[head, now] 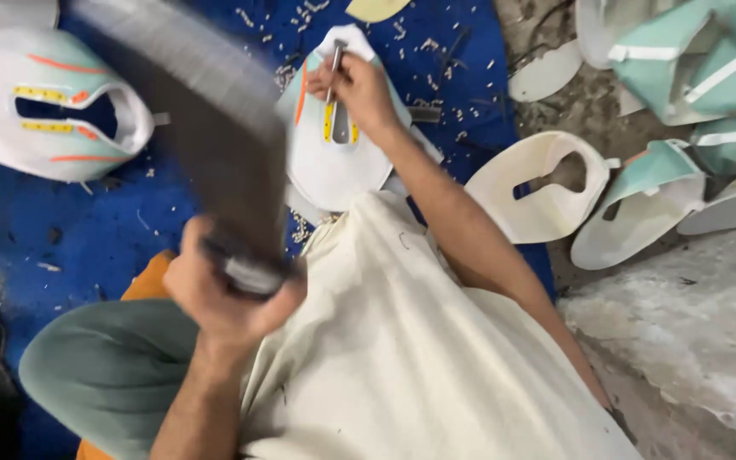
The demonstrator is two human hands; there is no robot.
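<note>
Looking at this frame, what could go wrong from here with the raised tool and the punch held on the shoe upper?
1. The left hand swings a heavy bar, blurred in motion, while the right hand pinches the thin punch upright; a miss could hit those fingers.
2. The punch might tilt or skid, marking the shoe upper off its spot.
3. The blue mat is littered with scraps, so the upper may sit unevenly.

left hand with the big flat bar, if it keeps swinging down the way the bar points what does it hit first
Probably the top of the metal punch that the right hand holds upright on the shoe upper piece. The blurred bar in the left hand angles that way, though depth is unclear.
</note>
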